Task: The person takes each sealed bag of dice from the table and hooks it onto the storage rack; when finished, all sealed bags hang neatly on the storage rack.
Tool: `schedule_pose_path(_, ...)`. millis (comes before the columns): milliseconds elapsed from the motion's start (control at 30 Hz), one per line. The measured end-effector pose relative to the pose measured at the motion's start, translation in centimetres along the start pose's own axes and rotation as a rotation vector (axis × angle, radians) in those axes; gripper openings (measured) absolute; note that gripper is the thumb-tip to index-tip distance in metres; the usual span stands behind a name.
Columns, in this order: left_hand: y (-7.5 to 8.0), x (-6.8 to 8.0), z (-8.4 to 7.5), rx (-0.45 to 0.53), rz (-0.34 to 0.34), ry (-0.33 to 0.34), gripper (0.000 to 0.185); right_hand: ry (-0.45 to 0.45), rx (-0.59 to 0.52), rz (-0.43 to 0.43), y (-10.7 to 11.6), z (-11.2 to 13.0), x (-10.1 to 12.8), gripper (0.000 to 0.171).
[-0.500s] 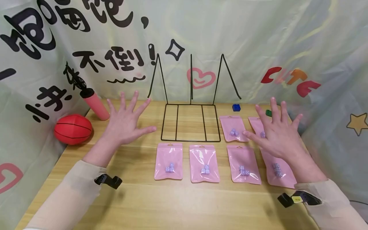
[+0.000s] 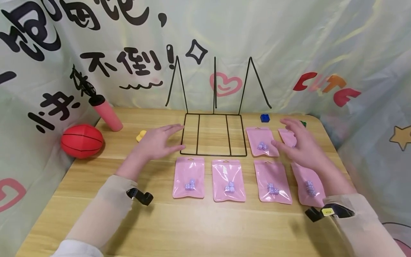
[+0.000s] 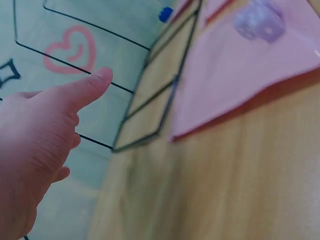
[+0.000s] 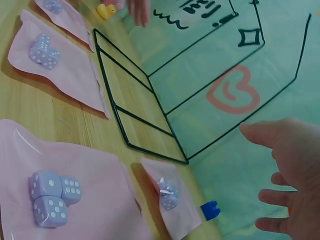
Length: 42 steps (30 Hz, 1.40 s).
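Pink pouches [image 2: 273,181] with lilac dice [image 4: 50,197] flat on tabletop [image 2: 199,228]: four in near row, two farther back beside wire rack [image 2: 213,135]. Right hand [image 2: 303,146] hovering over back-right pouch [image 2: 287,136], fingers relaxed, slightly spread, holding nothing. Left hand [image 2: 157,142] low at rack's left front corner, fingers straight, close together, empty. Risk: slick pouch sliding under fingertip instead of lifting; sleeve brushing near row out of line; left hand nudging light rack. Red ball [image 2: 81,140], pink bottle [image 2: 106,112] far left.

Wooden table [image 2: 199,228] bears pink pouches [image 2: 189,177], wire rack [image 2: 213,135], seemingly six.
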<state>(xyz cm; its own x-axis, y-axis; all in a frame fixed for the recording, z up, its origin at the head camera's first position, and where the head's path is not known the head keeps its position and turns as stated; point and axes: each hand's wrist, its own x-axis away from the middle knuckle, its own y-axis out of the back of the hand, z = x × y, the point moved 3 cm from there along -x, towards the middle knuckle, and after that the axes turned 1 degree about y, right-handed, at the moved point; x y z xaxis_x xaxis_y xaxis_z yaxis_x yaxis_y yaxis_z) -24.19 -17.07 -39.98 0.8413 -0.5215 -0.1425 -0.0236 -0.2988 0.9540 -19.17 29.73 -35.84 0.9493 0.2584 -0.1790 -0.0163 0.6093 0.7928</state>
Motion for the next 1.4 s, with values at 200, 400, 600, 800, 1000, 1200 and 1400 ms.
schedule_pose_path(200, -3.1, 0.1, 1.1, 0.06, 0.034, -0.035, 0.077, -0.163, -0.113, 0.038, -1.0, -2.0, -0.5, 0.075)
schedule_pose_path(400, -4.5, 0.4, 1.2, 0.076, 0.081, -0.028, 0.074, -0.269, -0.166, 0.057, -2.2, -3.9, -0.9, 0.077)
schedule_pose_path(600, -5.5, 0.4, 1.2, 0.094, 0.11, -0.009, 0.071, -0.281, -0.143, 0.094, -3.6, -5.1, -1.1, 0.073)
schedule_pose_path(800, -6.3, 0.2, 1.5, 0.099, 0.124, -0.006, 0.068, -0.309, -0.102, 0.129, -4.8, -5.6, -1.3, 0.072)
schedule_pose_path(1000, -6.7, 0.2, 1.7, 0.133, 0.134, 0.018, 0.065, -0.37, -0.104, 0.149, -5.3, -5.8, -1.3, 0.071)
schedule_pose_path(1200, -6.8, 0.2, 1.9, 0.152, 0.132, 0.026, 0.065, -0.471, -0.131, 0.148, -5.9, -6.2, -1.9, 0.066)
schedule_pose_path(1400, -7.0, 0.1, 2.0, 0.157, 0.107, 0.008, 0.063, -0.532, -0.173, 0.088, -6.4, -7.0, -2.6, 0.057)
